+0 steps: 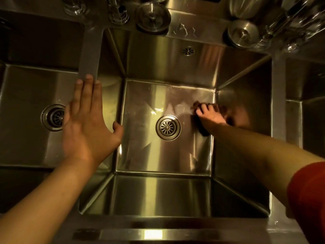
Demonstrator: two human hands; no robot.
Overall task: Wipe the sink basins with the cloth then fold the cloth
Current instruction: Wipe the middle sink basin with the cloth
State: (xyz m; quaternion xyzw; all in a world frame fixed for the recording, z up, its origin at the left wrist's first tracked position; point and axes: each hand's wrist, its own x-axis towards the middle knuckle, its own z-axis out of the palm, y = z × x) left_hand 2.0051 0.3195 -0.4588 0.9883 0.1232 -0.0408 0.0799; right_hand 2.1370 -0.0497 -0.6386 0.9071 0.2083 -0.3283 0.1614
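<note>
On the steel ledge behind the basins stand clear drinking glasses, a round steel strainer basket, a second round steel strainer cup and clustered clear glassware at far right.

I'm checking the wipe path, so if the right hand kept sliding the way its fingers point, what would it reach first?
The right hand presses the cloth on the basin floor, fingers aimed away and to the left. Going straight on, it would probably meet the back wall, passing right of the drain. Depth is hard to judge.

Sink basins glossy brushed steel; cloth dark, soft fabric.
</note>
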